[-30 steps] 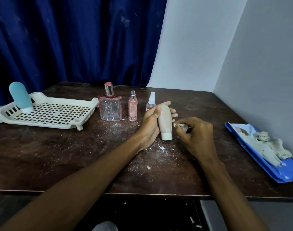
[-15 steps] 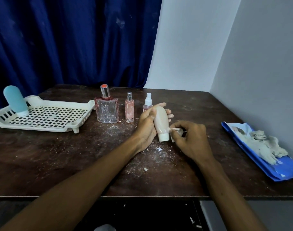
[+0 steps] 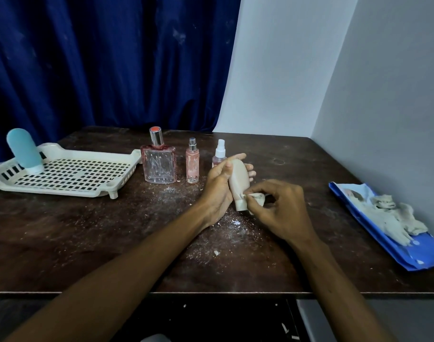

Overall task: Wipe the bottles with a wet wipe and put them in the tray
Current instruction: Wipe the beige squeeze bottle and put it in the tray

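Left hand (image 3: 218, 191) grips the beige bottle (image 3: 239, 183) cap-down, steadying it so the right hand's (image 3: 280, 208) pinched wipe (image 3: 256, 199) reaches its neck.

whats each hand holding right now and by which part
The left hand grips the beige plastic squeeze bottle round its body, cap end down. The right hand pinches a crumpled grey wet wipe against the bottle just above its cap.

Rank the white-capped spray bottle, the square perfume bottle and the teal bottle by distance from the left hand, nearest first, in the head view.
1. White-capped spray bottle, just behind the left hand.
2. Square perfume bottle, farther to its left.
3. Teal bottle, far left, in the tray.
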Action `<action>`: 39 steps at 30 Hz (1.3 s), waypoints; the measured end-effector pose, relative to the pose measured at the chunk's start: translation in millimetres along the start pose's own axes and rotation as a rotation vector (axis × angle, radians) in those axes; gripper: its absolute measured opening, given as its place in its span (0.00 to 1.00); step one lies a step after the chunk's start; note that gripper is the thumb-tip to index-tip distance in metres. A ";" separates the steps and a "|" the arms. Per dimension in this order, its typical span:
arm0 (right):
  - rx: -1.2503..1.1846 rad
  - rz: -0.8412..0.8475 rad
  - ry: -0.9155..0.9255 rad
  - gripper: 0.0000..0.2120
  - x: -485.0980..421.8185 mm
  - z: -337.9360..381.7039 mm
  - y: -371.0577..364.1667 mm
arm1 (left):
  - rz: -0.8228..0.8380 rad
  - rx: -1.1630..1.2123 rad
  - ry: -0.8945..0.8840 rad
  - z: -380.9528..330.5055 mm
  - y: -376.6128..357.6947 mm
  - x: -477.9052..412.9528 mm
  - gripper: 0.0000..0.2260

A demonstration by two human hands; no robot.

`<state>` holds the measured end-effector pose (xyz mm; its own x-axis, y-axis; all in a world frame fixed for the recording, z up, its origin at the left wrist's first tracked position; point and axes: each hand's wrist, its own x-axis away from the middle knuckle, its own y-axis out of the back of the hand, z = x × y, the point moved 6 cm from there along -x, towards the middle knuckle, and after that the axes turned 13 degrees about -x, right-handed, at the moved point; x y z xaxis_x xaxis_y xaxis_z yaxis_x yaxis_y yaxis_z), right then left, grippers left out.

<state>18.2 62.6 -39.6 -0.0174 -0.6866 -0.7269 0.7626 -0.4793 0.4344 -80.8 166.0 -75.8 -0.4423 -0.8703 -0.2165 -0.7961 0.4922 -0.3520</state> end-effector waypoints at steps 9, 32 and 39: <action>-0.004 -0.020 -0.059 0.06 -0.1 -6.1 4.4 | 0.000 -0.018 -0.009 0.0 1.2 0.5 0.17; -0.053 0.147 0.029 0.05 1.5 -0.4 -3.4 | -0.018 -0.048 0.015 -1.0 0.8 2.5 0.17; 0.032 0.030 0.009 0.04 -0.6 -5.6 5.8 | -0.024 -0.078 0.025 -2.8 -1.2 6.1 0.17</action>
<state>26.3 63.4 -39.6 0.0105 -0.6961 -0.7179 0.7419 -0.4759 0.4723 -83.7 160.0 -74.1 -0.4319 -0.8826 -0.1859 -0.8359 0.4691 -0.2849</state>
